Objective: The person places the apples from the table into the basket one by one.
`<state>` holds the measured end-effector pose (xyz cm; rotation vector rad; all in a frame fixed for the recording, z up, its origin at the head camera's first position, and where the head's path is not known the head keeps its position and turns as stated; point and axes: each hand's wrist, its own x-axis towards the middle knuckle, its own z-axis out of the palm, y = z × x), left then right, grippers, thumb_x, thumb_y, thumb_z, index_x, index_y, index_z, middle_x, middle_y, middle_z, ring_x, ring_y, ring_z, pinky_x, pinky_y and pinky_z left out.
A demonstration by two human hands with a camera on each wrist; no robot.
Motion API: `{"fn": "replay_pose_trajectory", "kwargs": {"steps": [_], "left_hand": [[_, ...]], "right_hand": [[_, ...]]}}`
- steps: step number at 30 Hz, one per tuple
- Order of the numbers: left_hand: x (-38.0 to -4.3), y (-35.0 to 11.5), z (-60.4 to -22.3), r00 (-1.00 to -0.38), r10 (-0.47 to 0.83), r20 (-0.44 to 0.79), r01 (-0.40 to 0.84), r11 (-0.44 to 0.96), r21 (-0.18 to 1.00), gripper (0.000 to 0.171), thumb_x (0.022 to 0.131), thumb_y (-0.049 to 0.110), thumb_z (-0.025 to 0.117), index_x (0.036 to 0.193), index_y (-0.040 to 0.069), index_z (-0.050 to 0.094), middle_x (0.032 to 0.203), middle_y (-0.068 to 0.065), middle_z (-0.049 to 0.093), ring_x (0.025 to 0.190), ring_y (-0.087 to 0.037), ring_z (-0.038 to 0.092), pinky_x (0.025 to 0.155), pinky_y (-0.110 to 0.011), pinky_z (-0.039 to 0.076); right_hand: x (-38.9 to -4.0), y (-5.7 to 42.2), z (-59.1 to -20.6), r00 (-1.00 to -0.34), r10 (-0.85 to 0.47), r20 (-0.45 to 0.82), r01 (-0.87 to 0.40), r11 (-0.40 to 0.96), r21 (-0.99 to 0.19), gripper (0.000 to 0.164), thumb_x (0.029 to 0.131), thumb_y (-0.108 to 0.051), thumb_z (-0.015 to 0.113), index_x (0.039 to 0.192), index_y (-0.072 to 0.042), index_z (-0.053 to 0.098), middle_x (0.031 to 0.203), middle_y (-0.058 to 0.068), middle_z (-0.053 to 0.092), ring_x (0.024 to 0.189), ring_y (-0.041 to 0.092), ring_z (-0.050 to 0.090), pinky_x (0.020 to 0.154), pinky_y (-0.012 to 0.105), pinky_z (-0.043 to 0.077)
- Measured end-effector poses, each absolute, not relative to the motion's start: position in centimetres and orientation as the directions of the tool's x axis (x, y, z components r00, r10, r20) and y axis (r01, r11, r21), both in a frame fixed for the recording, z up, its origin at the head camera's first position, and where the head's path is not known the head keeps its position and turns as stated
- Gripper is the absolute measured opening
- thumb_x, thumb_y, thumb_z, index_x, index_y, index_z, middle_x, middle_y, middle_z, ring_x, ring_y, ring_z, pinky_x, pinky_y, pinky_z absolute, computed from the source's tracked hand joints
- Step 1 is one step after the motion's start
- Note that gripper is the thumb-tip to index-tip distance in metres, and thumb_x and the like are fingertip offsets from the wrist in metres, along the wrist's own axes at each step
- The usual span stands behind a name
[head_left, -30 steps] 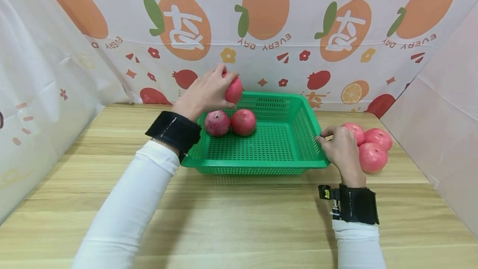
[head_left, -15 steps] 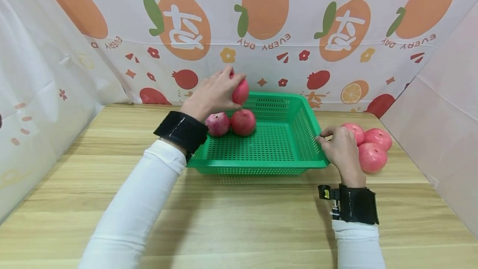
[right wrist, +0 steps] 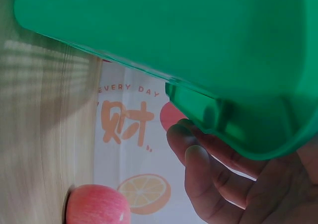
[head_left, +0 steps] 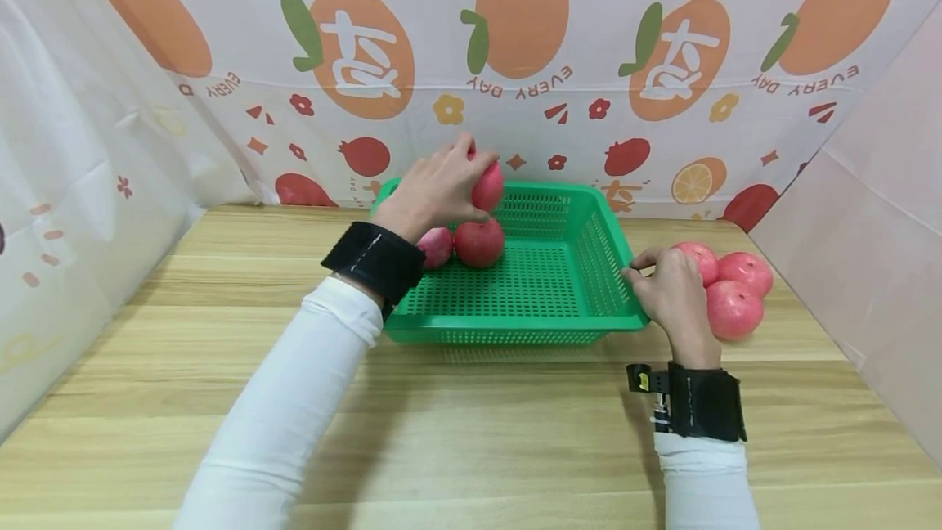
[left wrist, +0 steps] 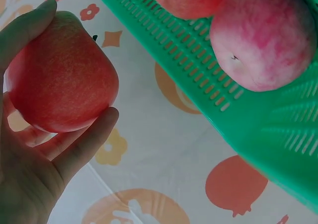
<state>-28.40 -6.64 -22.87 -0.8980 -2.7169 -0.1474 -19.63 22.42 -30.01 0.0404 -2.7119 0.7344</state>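
My left hand point(head_left: 441, 190) grips a red apple point(head_left: 489, 186) above the back left part of a green plastic basket point(head_left: 515, 323). In the left wrist view, thumb and fingers curve round this apple point(left wrist: 64, 80), its short stem showing. Two more apples lie inside the basket at the left: a red one point(head_left: 479, 244) and a mottled pink one point(left wrist: 261, 37), partly covered by my left hand in the head view. At the basket's right rim, my right hand point(head_left: 671, 294) pinches the edge; the right wrist view shows its curled fingers point(right wrist: 196, 174) close under the rim.
Three pink apples point(head_left: 734, 311) sit clustered on the wooden table point(head_left: 471, 432), just right of my right hand. A white cloth printed with fruit point(head_left: 522, 15) hangs behind the basket, and pale sheets point(head_left: 876, 211) enclose both sides.
My left hand has moved to the right with the apple, now covering more of the pink apple in the basket. The right hand and the basket have stayed in place.
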Motion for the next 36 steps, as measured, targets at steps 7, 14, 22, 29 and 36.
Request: {"fn": "replay_pose_trajectory", "kwargs": {"steps": [7, 14, 22, 29, 36], "left_hand": [[-28.6, -5.5, -23.0, -0.765, 0.575, 0.289, 0.609, 0.793, 0.035, 0.074, 0.067, 0.039, 0.075, 0.129, 0.016, 0.042, 0.112, -0.013, 0.039, 0.092, -0.025, 0.043, 0.068, -0.042, 0.051], [-28.8, -4.7, -23.2, -0.778, 0.566, 0.274, 0.599, 0.799, 0.051, 0.076, 0.067, 0.04, 0.075, 0.132, 0.021, 0.04, 0.112, -0.011, 0.038, 0.094, -0.024, 0.043, 0.069, -0.041, 0.051], [-29.2, -3.9, -23.1, -0.764, 0.582, 0.278, 0.61, 0.792, 0.017, 0.072, 0.068, 0.04, 0.073, 0.129, 0.019, 0.043, 0.111, -0.011, 0.039, 0.091, -0.023, 0.044, 0.069, -0.041, 0.05], [-29.5, -3.3, -23.4, -0.742, 0.6, 0.298, 0.631, 0.776, 0.008, 0.069, 0.069, 0.04, 0.073, 0.126, 0.016, 0.043, 0.111, -0.012, 0.04, 0.094, -0.024, 0.044, 0.072, -0.04, 0.05], [-29.7, -3.0, -23.7, -0.735, 0.612, 0.292, 0.644, 0.765, 0.015, 0.071, 0.069, 0.039, 0.074, 0.127, 0.013, 0.043, 0.111, -0.013, 0.04, 0.093, -0.025, 0.044, 0.074, -0.039, 0.051]], "right_hand": [[-19.6, 22.5, -30.1, -0.947, 0.07, 0.313, -0.098, 0.866, -0.491, 0.019, 0.082, -0.014, 0.063, 0.088, 0.004, 0.064, 0.082, 0.02, 0.062, 0.067, 0.029, 0.052, 0.05, 0.034, 0.045], [-19.6, 22.6, -30.1, -0.946, 0.066, 0.316, -0.103, 0.866, -0.489, 0.018, 0.082, -0.014, 0.063, 0.088, 0.003, 0.065, 0.081, 0.02, 0.062, 0.064, 0.027, 0.052, 0.048, 0.032, 0.044], [-19.6, 22.6, -30.1, -0.946, 0.073, 0.315, -0.095, 0.868, -0.487, 0.018, 0.082, -0.014, 0.063, 0.088, 0.003, 0.065, 0.081, 0.02, 0.063, 0.063, 0.027, 0.052, 0.049, 0.032, 0.044], [-19.7, 22.6, -30.1, -0.946, 0.075, 0.314, -0.095, 0.865, -0.493, 0.018, 0.083, -0.014, 0.063, 0.089, 0.003, 0.064, 0.085, 0.02, 0.062, 0.064, 0.027, 0.053, 0.05, 0.035, 0.047], [-19.8, 22.4, -30.2, -0.948, 0.074, 0.309, -0.094, 0.862, -0.497, 0.018, 0.083, -0.014, 0.063, 0.088, 0.003, 0.065, 0.085, 0.021, 0.063, 0.061, 0.025, 0.055, 0.05, 0.036, 0.05]]}}
